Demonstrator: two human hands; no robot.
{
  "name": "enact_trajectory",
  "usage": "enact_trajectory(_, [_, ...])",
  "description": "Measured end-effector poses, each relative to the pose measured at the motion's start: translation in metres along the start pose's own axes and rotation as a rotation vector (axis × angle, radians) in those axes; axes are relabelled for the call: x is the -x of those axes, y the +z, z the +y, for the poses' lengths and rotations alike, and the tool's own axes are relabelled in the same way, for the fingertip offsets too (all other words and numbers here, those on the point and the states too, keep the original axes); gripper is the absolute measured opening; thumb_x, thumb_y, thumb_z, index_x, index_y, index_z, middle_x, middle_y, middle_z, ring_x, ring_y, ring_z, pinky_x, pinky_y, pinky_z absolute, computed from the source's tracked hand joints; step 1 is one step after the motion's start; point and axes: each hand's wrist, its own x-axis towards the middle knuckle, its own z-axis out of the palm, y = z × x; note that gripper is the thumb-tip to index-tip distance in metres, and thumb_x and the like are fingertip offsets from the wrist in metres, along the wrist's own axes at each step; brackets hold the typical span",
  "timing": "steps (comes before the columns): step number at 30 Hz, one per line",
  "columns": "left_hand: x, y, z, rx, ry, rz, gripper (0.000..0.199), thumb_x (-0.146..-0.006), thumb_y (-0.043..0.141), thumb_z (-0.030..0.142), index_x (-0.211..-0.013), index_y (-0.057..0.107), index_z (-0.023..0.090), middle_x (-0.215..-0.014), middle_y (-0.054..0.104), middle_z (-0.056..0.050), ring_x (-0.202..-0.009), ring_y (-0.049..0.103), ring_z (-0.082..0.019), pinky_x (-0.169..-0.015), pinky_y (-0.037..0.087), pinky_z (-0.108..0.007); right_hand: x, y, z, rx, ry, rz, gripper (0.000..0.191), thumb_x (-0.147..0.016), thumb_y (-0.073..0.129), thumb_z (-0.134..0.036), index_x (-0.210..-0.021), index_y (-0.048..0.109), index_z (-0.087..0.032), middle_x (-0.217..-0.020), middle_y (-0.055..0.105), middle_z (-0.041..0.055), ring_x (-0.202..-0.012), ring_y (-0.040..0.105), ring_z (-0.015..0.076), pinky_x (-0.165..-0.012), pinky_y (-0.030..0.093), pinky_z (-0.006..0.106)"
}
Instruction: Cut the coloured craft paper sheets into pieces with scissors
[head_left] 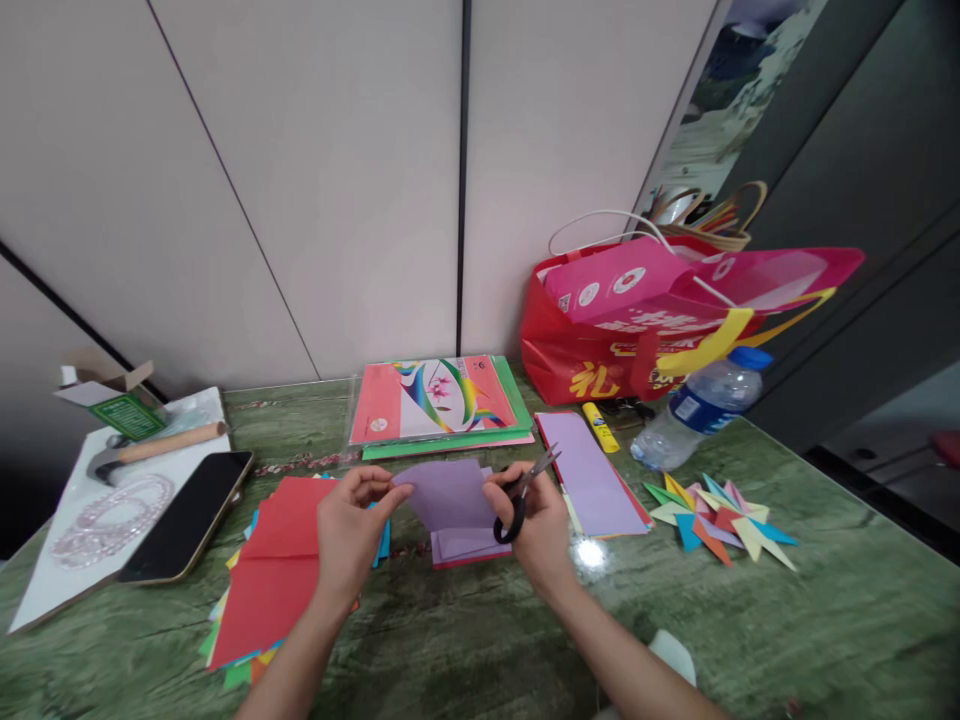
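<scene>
Between my hands a sheet of purple paper (450, 495) is held up over the table. My left hand (352, 525) pinches its left edge between thumb and fingers. My right hand (536, 525) is closed around black-handled scissors (511, 518), blades pointing up and to the right, and its thumb and finger also grip the paper's right side. Below the raised sheet lie smaller purple pieces (457, 547) with a red edge under them. To the right rests a stack of long purple strips (589, 475). Left of my left hand is a fanned pile of coloured paper with a creased red sheet (274, 570) on top.
A packet of coloured paper (435, 400) lies at the back. Rightward are a glue stick (600, 428), a water bottle (701, 405), a red bag (585, 340) and folded paper shapes (724, 515). Leftward are a phone (187, 515), a hammer (161, 443), clear beads (112, 520) and a small box (124, 405).
</scene>
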Motion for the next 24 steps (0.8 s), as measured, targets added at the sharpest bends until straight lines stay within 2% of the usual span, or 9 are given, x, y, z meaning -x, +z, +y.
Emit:
enact_trajectory(3, [-0.0006,0.0004,0.0001,0.023,-0.01,0.005,0.027,-0.051,0.073,0.027,-0.068,0.055,0.016,-0.057,0.061,0.002,-0.057,0.058,-0.011,-0.055,0.045,-0.02,0.0031,0.0006,-0.0018,-0.068,0.028,-0.128,0.022,-0.067,0.066,-0.029,-0.075,0.048,-0.021,-0.063,0.06,-0.0016,-0.059,0.056,0.0138,-0.057,0.043,0.025])
enact_trajectory(7, [0.0009,0.0011,0.0031,0.04,-0.012,-0.028,0.027,-0.051,0.073,0.029,-0.066,0.056,0.015,-0.057,0.06,0.001,-0.056,0.059,-0.012,-0.053,0.046,-0.021,0.0043,0.0025,-0.0021,-0.139,0.089,-0.305,0.022,-0.069,0.064,-0.033,-0.075,0.047,-0.021,-0.058,0.06,-0.0023,-0.056,0.058,0.0156,-0.06,0.045,0.029])
enact_trajectory(13, [0.0046,0.002,0.009,0.034,0.004,-0.115,0.028,-0.051,0.072,0.036,-0.063,0.056,0.016,-0.06,0.061,0.0,-0.059,0.059,-0.014,-0.056,0.049,-0.025,0.0019,0.0028,0.0058,-0.06,0.119,-0.383,0.027,-0.064,0.07,-0.031,-0.078,0.049,-0.02,-0.083,0.064,0.0047,-0.079,0.059,0.0193,-0.073,0.044,0.032])
enact_trajectory(15, [0.0053,0.0023,0.0092,0.021,0.002,-0.16,0.028,-0.052,0.071,0.038,-0.062,0.056,0.016,-0.06,0.061,-0.001,-0.058,0.059,-0.014,-0.055,0.049,-0.024,0.0017,0.0034,0.0064,-0.066,0.162,-0.428,0.028,-0.064,0.069,-0.033,-0.079,0.049,-0.02,-0.084,0.064,0.0041,-0.08,0.058,0.0191,-0.074,0.044,0.031])
enact_trajectory(19, [0.0069,0.003,0.0091,0.018,-0.021,-0.233,0.026,-0.054,0.07,0.037,-0.064,0.058,0.016,-0.061,0.063,-0.001,-0.058,0.059,-0.014,-0.053,0.047,-0.023,0.0027,0.0058,0.0035,-0.091,0.243,-0.49,0.026,-0.066,0.067,-0.037,-0.078,0.051,-0.019,-0.07,0.058,-0.0022,-0.065,0.053,0.0128,-0.061,0.041,0.023])
enact_trajectory(24, [0.0082,0.0042,0.0095,0.081,-0.06,-0.305,0.027,-0.054,0.07,0.036,-0.066,0.058,0.015,-0.069,0.066,-0.006,-0.065,0.061,-0.017,-0.058,0.048,-0.026,0.003,0.0053,0.0038,-0.122,0.32,-0.465,0.028,-0.063,0.069,-0.035,-0.076,0.051,-0.019,-0.06,0.049,-0.0057,-0.051,0.042,0.0083,-0.048,0.032,0.019])
